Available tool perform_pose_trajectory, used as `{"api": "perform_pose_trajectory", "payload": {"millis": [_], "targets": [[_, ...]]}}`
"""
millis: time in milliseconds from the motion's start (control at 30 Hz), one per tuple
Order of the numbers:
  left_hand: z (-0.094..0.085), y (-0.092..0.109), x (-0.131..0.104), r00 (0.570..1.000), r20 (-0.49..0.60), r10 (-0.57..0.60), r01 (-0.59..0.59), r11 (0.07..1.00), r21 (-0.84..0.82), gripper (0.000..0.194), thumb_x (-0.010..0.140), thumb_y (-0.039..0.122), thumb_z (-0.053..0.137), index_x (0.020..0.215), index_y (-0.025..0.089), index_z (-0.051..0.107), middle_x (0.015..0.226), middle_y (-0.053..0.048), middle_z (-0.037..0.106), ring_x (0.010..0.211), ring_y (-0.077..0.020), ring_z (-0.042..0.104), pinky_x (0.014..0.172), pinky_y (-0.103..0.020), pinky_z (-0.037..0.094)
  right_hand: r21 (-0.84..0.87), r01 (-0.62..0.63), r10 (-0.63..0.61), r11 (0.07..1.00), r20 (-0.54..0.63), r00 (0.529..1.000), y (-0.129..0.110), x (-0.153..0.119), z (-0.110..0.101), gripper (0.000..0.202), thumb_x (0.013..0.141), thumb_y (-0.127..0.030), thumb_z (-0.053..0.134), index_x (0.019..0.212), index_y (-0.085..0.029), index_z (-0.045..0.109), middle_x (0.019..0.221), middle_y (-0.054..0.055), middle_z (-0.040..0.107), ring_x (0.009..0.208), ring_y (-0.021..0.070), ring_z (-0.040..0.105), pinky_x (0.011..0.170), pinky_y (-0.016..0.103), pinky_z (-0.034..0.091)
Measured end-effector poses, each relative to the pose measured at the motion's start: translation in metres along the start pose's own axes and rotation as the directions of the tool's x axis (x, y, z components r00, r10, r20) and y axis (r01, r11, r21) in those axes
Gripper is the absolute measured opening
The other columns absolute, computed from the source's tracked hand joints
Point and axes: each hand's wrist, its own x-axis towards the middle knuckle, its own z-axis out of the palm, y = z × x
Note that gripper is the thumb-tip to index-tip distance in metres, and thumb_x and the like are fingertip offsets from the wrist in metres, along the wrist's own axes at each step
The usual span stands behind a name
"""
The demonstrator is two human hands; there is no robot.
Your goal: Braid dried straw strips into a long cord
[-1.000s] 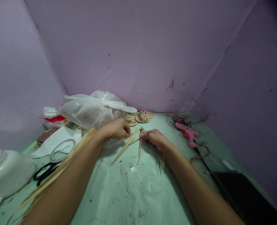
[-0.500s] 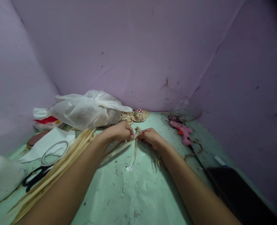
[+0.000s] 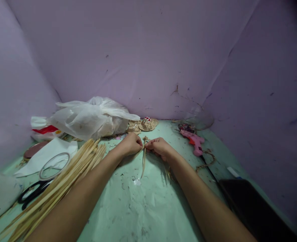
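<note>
Head camera shows the left hand (image 3: 132,144) and right hand (image 3: 160,147) pinching fibre strands (image 3: 143,162) in closed fingertips, woven hat (image 3: 149,125) far.

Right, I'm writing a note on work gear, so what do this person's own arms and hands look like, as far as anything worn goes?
The left hand and right hand are ungloved. Both forearms show no sleeves, watch or bracelet. No ring shows, though the fingers are too small to be certain.
</note>
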Motion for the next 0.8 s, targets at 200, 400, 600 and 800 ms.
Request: {"api": "perform_pose_trajectory", "payload": {"millis": [200, 400, 600, 800], "targets": [[0.001, 0.011, -0.005, 0.997, -0.005, -0.083, 0.083, 0.994, 0.066, 0.022, 0.057, 0.028, 0.053, 0.062, 0.012, 0.068, 0.049, -0.002, 0.054, 0.05, -0.0114, 0.046, 0.046, -0.02, 0.03, 0.014, 0.002, -0.002, 1.0, 0.0, 1.0, 0.0, -0.001, -0.001, 0.009, 0.06, -0.015, 0.054, 0.051, -0.012, 0.055, 0.034, -0.006, 0.04, 0.028, 0.003, 0.022, 0.032, 0.021, 0.013], [0.006, 0.009, -0.003, 0.99, -0.07, -0.123, 0.125, 0.992, 0.013, 0.016, 0.055, 0.02, 0.051, 0.056, 0.011, 0.064, 0.044, 0.0, 0.048, 0.045, -0.0088, 0.04, 0.042, -0.02, 0.025, 0.041, 0.008, -0.009, 0.999, 0.032, 0.999, 0.0, -0.002, -0.001, 0.011, 0.061, -0.015, 0.055, 0.051, -0.011, 0.055, 0.035, -0.006, 0.043, 0.029, 0.0023, 0.021, 0.032, 0.02, 0.012], [0.002, 0.021, -0.004, 0.951, 0.038, -0.308, 0.308, 0.919, -0.247, 0.005, 0.051, 0.011, 0.051, 0.047, 0.011, 0.054, 0.032, 0.005, 0.034, 0.034, -0.0051, 0.029, 0.035, -0.018, 0.018, 0.019, 0.006, -0.006, 1.0, -0.003, 1.0, 0.002, 0.001, -0.001, 0.005, 0.058, -0.014, 0.057, 0.055, -0.011, 0.061, 0.039, -0.004, 0.049, 0.031, 0.0028, 0.024, 0.032, 0.019, 0.013], [0.006, 0.031, -0.006, 0.855, 0.229, -0.466, 0.517, 0.722, -0.46, 0.008, 0.055, 0.007, 0.048, 0.049, 0.01, 0.052, 0.032, 0.002, 0.042, 0.028, -0.0058, 0.033, 0.032, -0.018, 0.023, 0.034, -0.014, 0.015, 0.999, -0.035, 0.999, -0.001, -0.003, 0.002, 0.009, 0.055, -0.007, 0.052, 0.055, -0.011, 0.06, 0.039, -0.003, 0.049, 0.031, 0.0031, 0.027, 0.032, 0.019, 0.015]]}}
